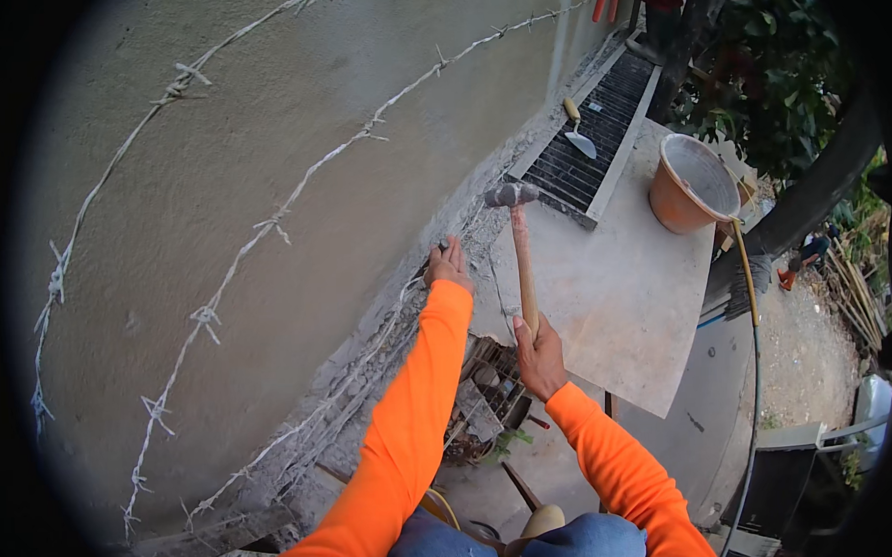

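Observation:
My right hand (540, 358) is closed round the wooden handle of a hammer (524, 256). The hammer stands upright in the view, its grey metal head raised beside the wall's foot. Farther left, my left hand (450, 267) is closed against the rough concrete ledge (398, 315) at the base of the wall. A small dark tip shows at its fingers, but I cannot make out what it belongs to. A pointing trowel (580, 140) with a yellowish handle lies beyond the hammer on a dark slatted metal grating (612, 116).
Barbed wire (296, 190) runs along the grey wall (217, 178) at my left. An orange bucket (686, 184) stands on the pale board (604, 293). A hose (753, 337) hangs at the right. Another person's legs (661, 25) are at the far end; someone else is below, right.

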### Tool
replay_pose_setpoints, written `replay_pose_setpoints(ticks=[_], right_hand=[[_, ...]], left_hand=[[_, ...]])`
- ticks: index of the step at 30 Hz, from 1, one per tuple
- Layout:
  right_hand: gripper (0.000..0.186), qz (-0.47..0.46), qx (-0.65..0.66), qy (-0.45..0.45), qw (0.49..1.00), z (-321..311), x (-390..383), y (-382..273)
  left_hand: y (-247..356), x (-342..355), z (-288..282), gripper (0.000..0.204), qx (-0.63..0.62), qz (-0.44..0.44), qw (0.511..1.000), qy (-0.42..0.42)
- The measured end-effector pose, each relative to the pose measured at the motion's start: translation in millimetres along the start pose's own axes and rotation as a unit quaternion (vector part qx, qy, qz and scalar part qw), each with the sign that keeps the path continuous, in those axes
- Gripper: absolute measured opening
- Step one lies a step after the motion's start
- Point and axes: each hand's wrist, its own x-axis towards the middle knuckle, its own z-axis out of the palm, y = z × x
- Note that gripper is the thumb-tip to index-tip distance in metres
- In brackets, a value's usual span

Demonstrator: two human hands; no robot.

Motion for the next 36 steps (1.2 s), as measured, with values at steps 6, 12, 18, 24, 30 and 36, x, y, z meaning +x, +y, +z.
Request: replay_pose_setpoints(ticks=[6,12,18,24,30,36], right_hand=[[0.041,0.012,-0.116,-0.051,0.992,-12.5,2.1,-6.6],[0.039,0.053,0.127,0.04,0.99,-20.0,-29.2,-11.5],[0.03,0.088,0.23,0.11,0.963,-29.7,-84.4,13.9],[0.037,0.118,0.172,0.087,0.974,-17.8,-114.9,51.7],[0.04,0.096,0.097,0.058,0.989,1.8,-131.3,57.6],[0.034,0.035,0.088,0.031,0.995,42.8,-132.4,52.0]], left_hand=[[6.2,7.4,9.0,0.053,-0.022,-0.023,0.999,0.024],[-19.4,-57.9,39.3,0.037,0.097,-0.081,0.98,-0.155],[-29.4,-126.7,-40.6,0.025,0.281,-0.163,0.927,-0.187],[0.4,-78.3,-97.4,0.022,0.235,-0.13,0.959,-0.092],[35.5,-68.3,-99.5,0.017,0.184,-0.106,0.972,-0.103],[45.9,-69.8,-92.8,0.018,0.136,-0.1,0.982,-0.084]])
